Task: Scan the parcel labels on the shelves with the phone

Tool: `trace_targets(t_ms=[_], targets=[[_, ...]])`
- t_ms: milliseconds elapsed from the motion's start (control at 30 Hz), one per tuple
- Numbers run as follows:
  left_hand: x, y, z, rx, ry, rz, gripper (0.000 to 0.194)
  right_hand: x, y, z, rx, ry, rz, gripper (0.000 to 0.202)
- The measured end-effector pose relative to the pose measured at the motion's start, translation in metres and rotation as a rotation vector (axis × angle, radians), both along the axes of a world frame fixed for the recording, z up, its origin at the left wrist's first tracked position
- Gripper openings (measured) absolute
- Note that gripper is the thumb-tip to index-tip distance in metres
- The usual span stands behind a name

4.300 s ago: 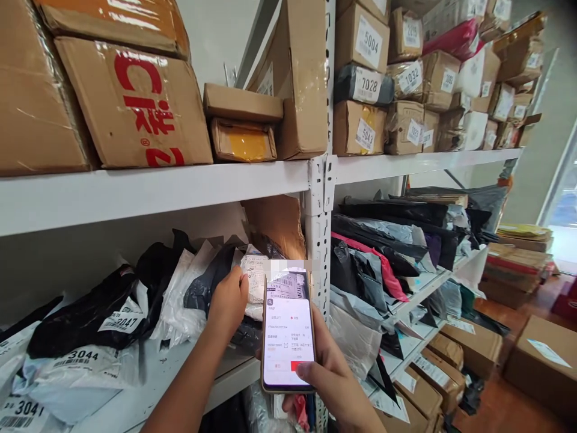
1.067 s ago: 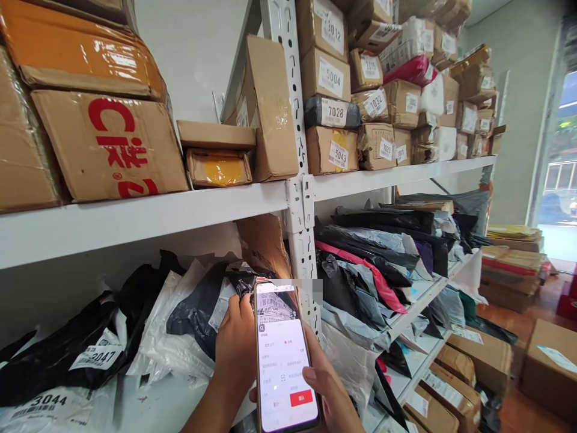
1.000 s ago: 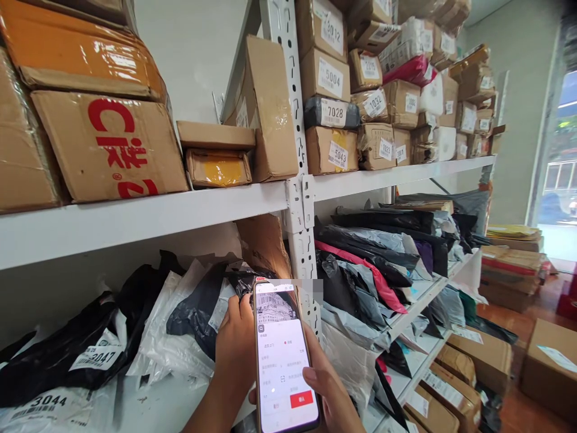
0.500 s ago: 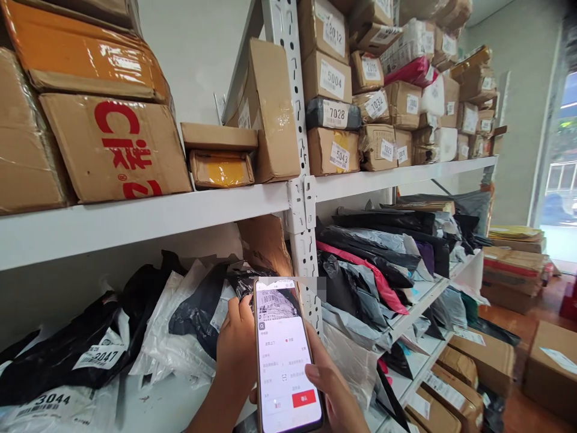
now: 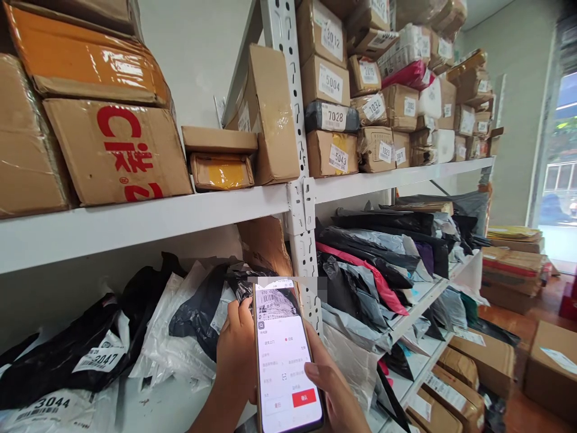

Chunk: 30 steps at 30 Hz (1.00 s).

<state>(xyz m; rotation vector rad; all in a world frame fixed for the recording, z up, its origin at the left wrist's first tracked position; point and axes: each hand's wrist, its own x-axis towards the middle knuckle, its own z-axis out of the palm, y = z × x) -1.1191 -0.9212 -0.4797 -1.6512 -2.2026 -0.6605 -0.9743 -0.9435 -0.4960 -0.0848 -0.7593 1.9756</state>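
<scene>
Right hand (image 5: 331, 391) is holding the phone (image 5: 285, 355) upright, grip clamped round its right edge, thumb lying across the screen just above the red button. Left hand (image 5: 237, 355) is sitting just left of the phone, fingers curled together on the dark grey mailer (image 5: 198, 313), which is lying on the lower shelf board (image 5: 148, 409) just left of the phone.

Risks, as judged: the phone is being carried one-handed with the thumb reaching inward, so it could be slipping out of the palm; a stray thumb could be tapping the wrong button. The mailer's label looks creased, so the barcode showing at the top of the screen could be reading badly. Tugging this bag could be dragging the neighbouring white bags (image 5: 174, 337) off the front edge.

Left of the phone, black bags numbered 3047 (image 5: 97, 359) and 3044 (image 5: 47, 404) are lying loose. Above the phone, a white upright post (image 5: 302, 210) is carrying the upper shelf, with cardboard boxes stacked on it, one printed in red (image 5: 119, 150), one labelled 5043 (image 5: 333, 153). Right of the phone, more soft bags are piling along the shelf; beyond them, cartons are sitting on a wooden floor by a bright window.
</scene>
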Motion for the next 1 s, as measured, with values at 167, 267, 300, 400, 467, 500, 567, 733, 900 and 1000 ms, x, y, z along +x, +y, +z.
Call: trace_targets(t_ms=[167,267,300,400,467,500,567,733,900,1000], targets=[[-0.011,0.005,-0.017,0.144,0.031,-0.042,0.030,0.001,0.000,0.002,-0.026,0.007,0.028,0.074],[-0.017,0.008,-0.024,0.225,0.037,-0.068,0.028,0.003,-0.002,0.006,0.001,0.013,0.030,0.076],[-0.018,0.008,-0.026,0.254,0.032,-0.067,0.027,0.004,-0.002,0.008,0.014,0.014,0.027,0.075],[-0.023,0.012,-0.033,0.340,0.036,-0.069,0.025,0.004,-0.001,0.011,0.028,0.024,0.036,0.071],[-0.027,0.014,-0.038,0.381,0.090,-0.087,0.023,0.004,-0.001,0.013,0.025,0.037,0.046,0.070],[-0.028,0.015,-0.040,0.397,0.125,-0.093,0.022,0.004,-0.001,0.014,0.023,0.045,0.048,0.069],[-0.030,0.017,-0.044,0.431,0.185,-0.096,0.021,0.004,-0.002,0.015,0.018,0.050,0.046,0.067],[-0.035,0.019,-0.049,0.505,0.301,-0.081,0.020,0.004,-0.002,0.014,0.010,0.030,0.064,0.068],[-0.037,0.020,-0.051,0.510,0.361,-0.037,0.026,0.005,0.000,0.014,0.027,0.031,0.027,0.074],[-0.036,0.019,-0.049,0.515,0.372,-0.049,0.026,0.005,0.001,0.013,0.017,0.022,0.040,0.076]])
